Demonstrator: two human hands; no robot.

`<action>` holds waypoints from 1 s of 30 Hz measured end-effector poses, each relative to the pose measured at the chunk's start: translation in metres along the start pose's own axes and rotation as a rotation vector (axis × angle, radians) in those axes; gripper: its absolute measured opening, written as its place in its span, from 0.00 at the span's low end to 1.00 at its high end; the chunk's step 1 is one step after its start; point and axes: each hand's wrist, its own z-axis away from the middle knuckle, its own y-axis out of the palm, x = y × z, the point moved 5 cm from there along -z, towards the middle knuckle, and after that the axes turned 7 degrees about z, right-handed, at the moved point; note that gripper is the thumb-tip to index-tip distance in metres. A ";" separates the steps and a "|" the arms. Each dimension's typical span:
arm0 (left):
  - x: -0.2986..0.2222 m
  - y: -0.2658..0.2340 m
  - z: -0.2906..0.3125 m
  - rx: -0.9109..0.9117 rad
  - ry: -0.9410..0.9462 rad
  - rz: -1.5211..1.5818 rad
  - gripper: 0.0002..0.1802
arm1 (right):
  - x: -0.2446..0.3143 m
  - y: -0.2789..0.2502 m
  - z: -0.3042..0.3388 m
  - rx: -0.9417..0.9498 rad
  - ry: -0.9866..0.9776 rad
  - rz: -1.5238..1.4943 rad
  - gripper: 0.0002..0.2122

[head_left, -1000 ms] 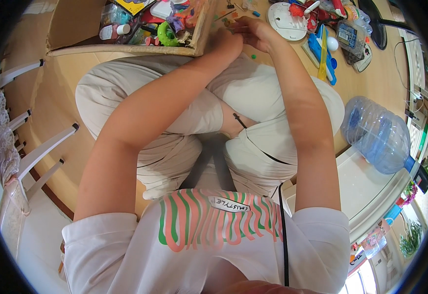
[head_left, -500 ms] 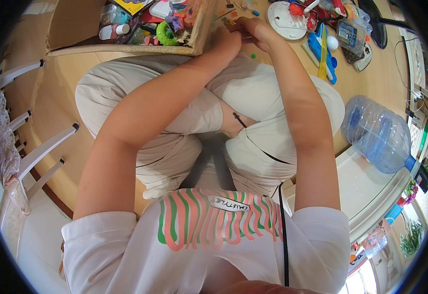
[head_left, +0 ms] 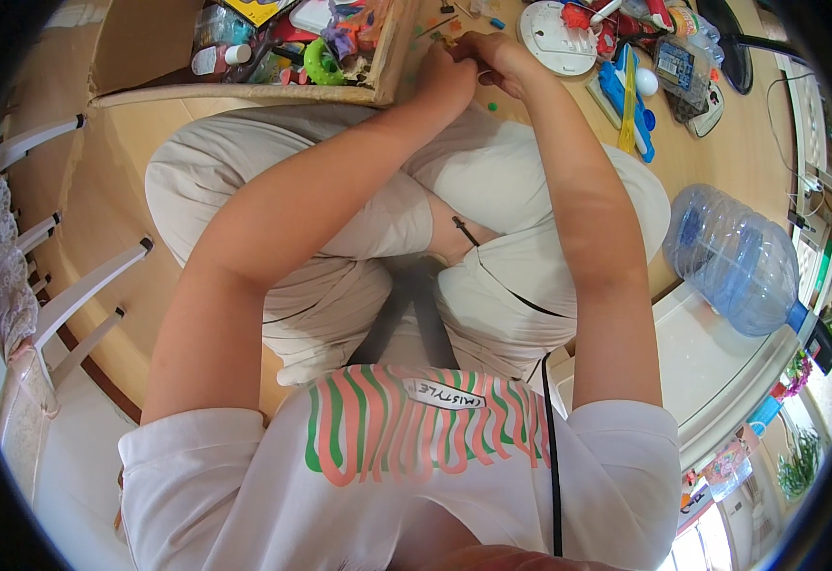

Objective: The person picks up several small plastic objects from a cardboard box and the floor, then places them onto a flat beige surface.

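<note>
My left hand (head_left: 445, 72) and my right hand (head_left: 495, 55) meet at the top of the view, just right of a cardboard box (head_left: 245, 96). Both have their fingers drawn together, the left fingertips against the right. Whatever they pinch is mostly hidden; only a small yellowish bit shows by the fingertips. On the floor around them lie tiny loose pieces, among them a green one (head_left: 492, 107) and a blue one (head_left: 498, 23). In the box are jumbled toys, including a bright green ring-shaped toy (head_left: 323, 63) and a small white-capped bottle (head_left: 237, 54).
A white disc-shaped part (head_left: 551, 55) lies right of my hands. Beyond it are a blue toy (head_left: 642, 133) with a yellow strip, a white ball (head_left: 645, 83) and mixed items. A large clear water jug (head_left: 735, 257) lies at the right. White chair legs (head_left: 97, 290) stand left.
My left hand has curled more tightly and shifted slightly toward the right hand. The right fingers have closed in a little. The surrounding things stay where they were.
</note>
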 end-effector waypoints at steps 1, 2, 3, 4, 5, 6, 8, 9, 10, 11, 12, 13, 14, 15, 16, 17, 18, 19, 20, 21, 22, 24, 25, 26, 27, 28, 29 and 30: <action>0.004 -0.002 -0.004 0.021 0.012 0.001 0.17 | 0.001 0.002 -0.001 0.005 -0.002 0.002 0.15; 0.008 -0.004 -0.007 0.041 0.023 0.001 0.17 | 0.002 0.004 -0.002 0.011 -0.004 0.001 0.15; 0.003 -0.002 -0.005 0.048 0.022 0.001 0.17 | 0.000 0.001 -0.002 0.007 0.000 -0.007 0.15; -0.002 0.000 -0.002 0.061 0.010 -0.008 0.18 | -0.003 -0.001 -0.003 0.002 0.004 -0.010 0.15; -0.006 0.002 0.001 0.074 -0.002 -0.017 0.18 | -0.006 -0.004 -0.003 0.001 0.005 -0.019 0.15; -0.005 0.001 0.001 0.069 -0.002 -0.017 0.18 | -0.003 -0.001 -0.003 0.009 0.002 -0.022 0.15; -0.003 -0.003 0.000 0.029 0.004 0.004 0.19 | 0.001 0.004 0.000 0.012 0.001 -0.032 0.16; -0.008 -0.002 0.002 0.033 0.005 0.002 0.19 | 0.001 0.003 0.002 0.005 0.002 -0.051 0.16; -0.012 -0.001 0.005 0.025 -0.007 -0.021 0.18 | 0.002 0.003 0.005 0.002 0.002 -0.054 0.16; -0.016 0.000 0.007 0.017 -0.019 -0.044 0.18 | 0.002 0.001 0.007 -0.021 0.009 -0.049 0.16; -0.014 -0.002 0.006 0.013 -0.020 -0.043 0.18 | 0.003 0.003 0.007 -0.039 0.016 -0.037 0.16; -0.012 -0.003 0.005 0.029 -0.025 -0.023 0.20 | 0.004 0.005 0.008 -0.036 0.015 -0.035 0.16; -0.010 -0.004 0.003 0.044 -0.029 -0.003 0.22 | 0.005 0.008 0.008 -0.030 0.013 -0.030 0.16; -0.014 -0.001 0.006 0.050 -0.030 -0.002 0.22 | 0.003 0.006 0.008 -0.031 0.015 -0.029 0.16; -0.018 0.001 0.010 0.039 -0.048 0.023 0.25 | 0.001 0.003 0.008 -0.036 0.019 -0.032 0.16; -0.022 0.003 0.013 0.029 -0.066 0.047 0.27 | -0.001 0.001 0.008 -0.038 0.023 -0.032 0.16; -0.019 0.002 0.010 0.024 -0.064 0.047 0.27 | 0.000 0.002 0.008 -0.031 0.021 -0.027 0.16; -0.011 0.000 0.005 0.005 -0.038 0.034 0.28 | 0.002 0.005 0.006 -0.026 0.019 -0.024 0.16; -0.004 -0.001 0.000 -0.014 -0.011 0.021 0.29 | 0.003 0.007 0.005 -0.038 0.023 -0.018 0.15; -0.001 0.000 -0.001 -0.013 -0.012 0.021 0.29 | 0.002 0.006 0.004 -0.055 0.030 -0.015 0.15; 0.002 0.000 -0.002 -0.034 0.004 0.004 0.29 | 0.001 0.005 0.003 -0.055 0.031 -0.014 0.15; 0.003 0.000 -0.003 -0.055 0.019 -0.014 0.28 | 0.001 0.004 0.001 -0.034 0.002 -0.015 0.15; 0.002 0.001 -0.002 -0.067 0.017 -0.028 0.27 | 0.001 0.002 -0.001 -0.034 0.002 -0.016 0.15; 0.002 0.000 -0.001 -0.080 0.015 -0.043 0.27 | 0.001 0.000 -0.003 -0.053 0.006 -0.012 0.15; -0.005 0.001 0.002 -0.074 0.014 -0.044 0.27 | 0.000 -0.004 -0.004 -0.077 0.011 -0.012 0.16; -0.012 0.002 0.005 -0.042 0.020 -0.028 0.27 | -0.001 -0.007 -0.002 -0.083 0.014 -0.016 0.16; -0.020 0.005 0.009 -0.009 0.027 -0.013 0.26 | -0.001 -0.010 0.000 -0.122 -0.017 -0.028 0.16; -0.019 0.004 0.008 -0.014 0.028 -0.014 0.26 | 0.004 -0.009 0.004 -0.150 -0.055 -0.034 0.17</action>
